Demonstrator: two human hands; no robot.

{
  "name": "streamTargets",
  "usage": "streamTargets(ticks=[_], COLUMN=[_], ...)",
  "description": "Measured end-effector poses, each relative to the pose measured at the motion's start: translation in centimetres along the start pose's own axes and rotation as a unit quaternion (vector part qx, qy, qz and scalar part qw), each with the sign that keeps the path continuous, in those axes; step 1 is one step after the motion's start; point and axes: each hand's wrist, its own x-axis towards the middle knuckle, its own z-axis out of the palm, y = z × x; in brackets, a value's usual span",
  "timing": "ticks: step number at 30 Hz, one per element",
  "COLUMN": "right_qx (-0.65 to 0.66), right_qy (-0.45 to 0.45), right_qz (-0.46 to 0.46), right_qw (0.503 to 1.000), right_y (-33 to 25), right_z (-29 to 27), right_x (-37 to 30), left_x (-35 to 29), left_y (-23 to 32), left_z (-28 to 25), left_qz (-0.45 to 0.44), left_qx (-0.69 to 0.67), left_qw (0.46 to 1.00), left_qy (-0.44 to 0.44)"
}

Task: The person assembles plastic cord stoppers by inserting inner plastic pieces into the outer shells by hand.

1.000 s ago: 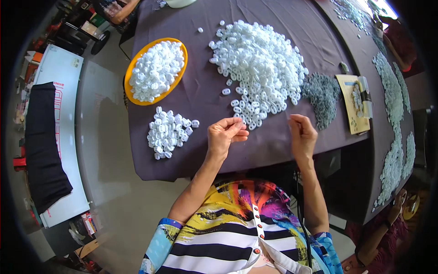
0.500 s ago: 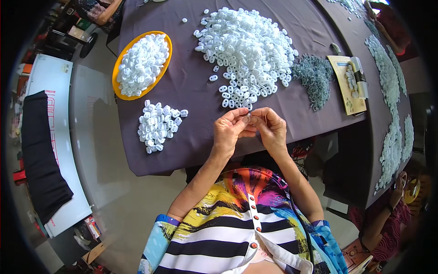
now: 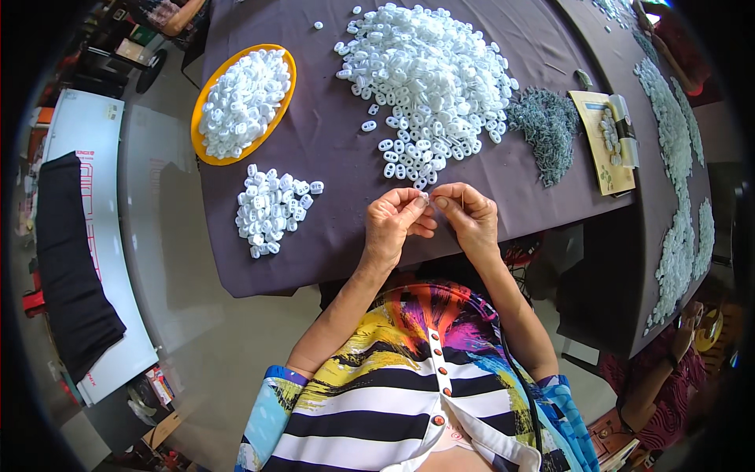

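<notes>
My left hand (image 3: pixel 388 226) is closed in a pinch around a small white oval piece (image 3: pixel 425 195), mostly covered by thumb and fingertips. Close beside it, my right hand (image 3: pixel 475 224) pinches thumb against forefinger; something thin seems to show there, too small to name. Both hands are above the table's near edge. Just beyond the fingertips begins a large heap of white oval plastic pieces with two holes (image 3: pixel 429 75). To its right lies a tangled-looking pile of tiny grey-green parts (image 3: pixel 544 138). A smaller cluster of white pieces (image 3: pixel 271 211) sits left of my hands.
An orange oval tray (image 3: pixel 197 141) full of white pieces stands at the table's left. On the right are a yellowish card (image 3: pixel 609 177) and a clear tube (image 3: pixel 627 149). Another table (image 3: pixel 621 283) bears more pale heaps; other people's arms (image 3: pixel 649 397) show beyond it.
My fingertips have drawn slightly apart, the right hand shifting a little to the right. The white piece shows more between my left fingers. The whole view has shifted slightly.
</notes>
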Motion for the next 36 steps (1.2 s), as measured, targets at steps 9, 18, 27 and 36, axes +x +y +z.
streamTargets(ticks=[9,18,27,36], right_qx=[-0.025,-0.032,-0.063,-0.126], right_qy=[0.004,0.026,0.017,0.0], right_qz=[-0.01,0.005,-0.015,-0.052], right_qw=[1.0,0.999,0.998,0.991], right_y=[-0.52,-0.28,-0.26,-0.71], right_z=[0.63,0.76,0.89,0.9], right_x=[-0.08,-0.09,-0.06,-0.1], left_x=[0.13,0.27,0.32,0.18], left_y=[-0.41,-0.61,-0.68,-1.03], left_z=[0.28,-0.01,0.17,0.24], left_qz=[0.014,0.006,0.015,0.066], left_qx=[-0.013,-0.021,-0.019,0.051], left_qw=[1.0,1.0,1.0,0.996], left_qy=[0.009,0.006,0.011,0.017])
